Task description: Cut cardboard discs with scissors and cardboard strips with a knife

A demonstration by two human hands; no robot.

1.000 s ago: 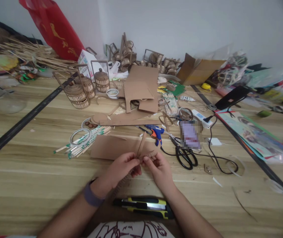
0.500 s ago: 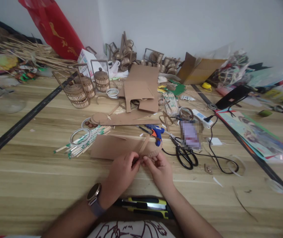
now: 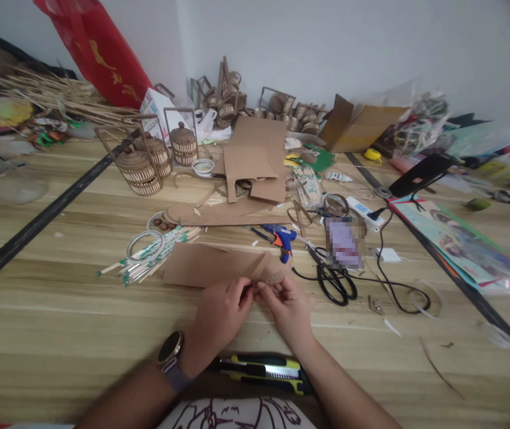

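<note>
My left hand and my right hand meet over the near edge of the table, fingertips pinched together. Between them is a small piece of brown cardboard with a ridged, seemingly curved edge; a narrow cardboard strip sticks up from it toward the far side. My fingers cover its lower part. Behind my left hand lies a flat cardboard sheet. A blue glue gun rests just beyond my hands, and black-handled scissors lie to the right.
A yellow-and-black utility knife lies by my body. Wrapped sticks and a white ring are at left. Small lidded baskets stand behind, beside cut cardboard. A black cable runs at right from a power strip.
The narrow cardboard strip has tilted lower and to the right between my fingers. My hands stay in nearly the same place, both still pinching the cardboard.
</note>
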